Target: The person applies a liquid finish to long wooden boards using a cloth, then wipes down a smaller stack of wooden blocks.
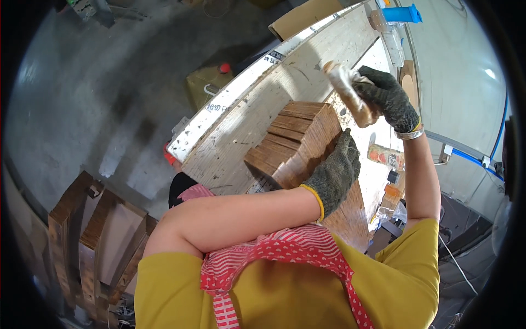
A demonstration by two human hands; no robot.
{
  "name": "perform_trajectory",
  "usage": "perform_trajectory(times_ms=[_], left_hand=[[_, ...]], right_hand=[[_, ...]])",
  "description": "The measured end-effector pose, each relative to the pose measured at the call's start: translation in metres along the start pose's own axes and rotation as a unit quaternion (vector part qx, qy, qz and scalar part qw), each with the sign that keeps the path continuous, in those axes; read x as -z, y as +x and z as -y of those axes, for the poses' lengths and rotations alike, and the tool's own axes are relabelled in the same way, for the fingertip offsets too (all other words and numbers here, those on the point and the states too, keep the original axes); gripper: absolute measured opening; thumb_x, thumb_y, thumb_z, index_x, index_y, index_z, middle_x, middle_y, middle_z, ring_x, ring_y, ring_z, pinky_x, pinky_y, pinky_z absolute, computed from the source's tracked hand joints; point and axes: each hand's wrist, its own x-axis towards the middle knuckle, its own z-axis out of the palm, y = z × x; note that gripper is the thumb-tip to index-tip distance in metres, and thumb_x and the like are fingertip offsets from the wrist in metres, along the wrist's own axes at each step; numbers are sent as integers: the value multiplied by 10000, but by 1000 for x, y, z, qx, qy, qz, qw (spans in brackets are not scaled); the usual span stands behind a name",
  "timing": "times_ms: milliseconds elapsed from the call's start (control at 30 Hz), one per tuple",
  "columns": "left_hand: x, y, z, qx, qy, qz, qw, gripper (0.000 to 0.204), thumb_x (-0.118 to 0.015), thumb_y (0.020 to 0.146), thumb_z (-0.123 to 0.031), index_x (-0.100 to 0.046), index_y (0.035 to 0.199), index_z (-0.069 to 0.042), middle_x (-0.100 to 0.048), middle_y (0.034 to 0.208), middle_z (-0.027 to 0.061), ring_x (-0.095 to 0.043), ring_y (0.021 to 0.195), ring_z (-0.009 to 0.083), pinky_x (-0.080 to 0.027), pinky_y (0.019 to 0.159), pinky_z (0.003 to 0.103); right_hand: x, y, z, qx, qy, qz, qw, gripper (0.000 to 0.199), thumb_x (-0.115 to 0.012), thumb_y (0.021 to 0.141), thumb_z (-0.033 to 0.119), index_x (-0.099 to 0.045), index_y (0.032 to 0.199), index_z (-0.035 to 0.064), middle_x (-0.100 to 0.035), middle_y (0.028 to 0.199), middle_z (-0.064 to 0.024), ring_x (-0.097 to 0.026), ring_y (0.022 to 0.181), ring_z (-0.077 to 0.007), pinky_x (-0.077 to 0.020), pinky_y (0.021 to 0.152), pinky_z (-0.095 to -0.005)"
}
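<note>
1. across the pale workbench (219, 159), from my remote seat, i see 1 stack of brown wood-grain boards (315, 140), end edges facing the upper left, the pieces packed close side by side.
2. left hand (334, 178), in a dark grey knit glove with a yellow cuff, lies against the near side of that stack. fingers held together, pointing away from the wearer; i cannot tell whether the thumb clamps anything.
3. right hand (386, 98), gloved alike, is raised at the far right of the stack. fingers curled and clamped around a crumpled rag (350, 93), whitish with brown stains.
4. the rag shows just beside the stack's upper right corner; i cannot tell its height above the bench.
5. silvery bracelet (411, 133) on the right wrist, by the glove cuff.
6. to the right of the left hand, on the bench: 1 clear bottle (386, 156) with a label, lying tilted in my view.
7. beyond the bench's left edge: a yellowish jerrycan (205, 82) with a red cap, and farther up a cardboard box (307, 17).
8. lower left, on the floor: curved brown wooden pieces (98, 219), well apart from both hands.
</note>
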Motion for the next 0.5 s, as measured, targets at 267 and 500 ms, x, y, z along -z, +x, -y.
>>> perform_trajectory(times_ms=[267, 500], left_hand=[[-8, 1, -5, 8, -8, -20, 1000, 709, -486, 971, -547, -470, 1468, -41, -481, 1445, 255, -388, 1389, 450, -182, 1181, 657], [-9, 5, -6, 29, 32, -27, 999, 543, -479, 973, -348, -517, 1392, -6, -523, 1375, 279, -453, 1316, 425, -255, 1156, 635]], right_hand=[[-64, 75, 59, 261, -66, 96, 958, 237, -689, 890, 136, -727, 1099, 30, -688, 1092, -158, -689, 957, -292, -587, 832, -373], [-72, 84, 92, 230, -306, 350, 855, 214, -703, 901, 203, -731, 959, -1, -721, 865, -157, -697, 786, -239, -562, 750, -344]])
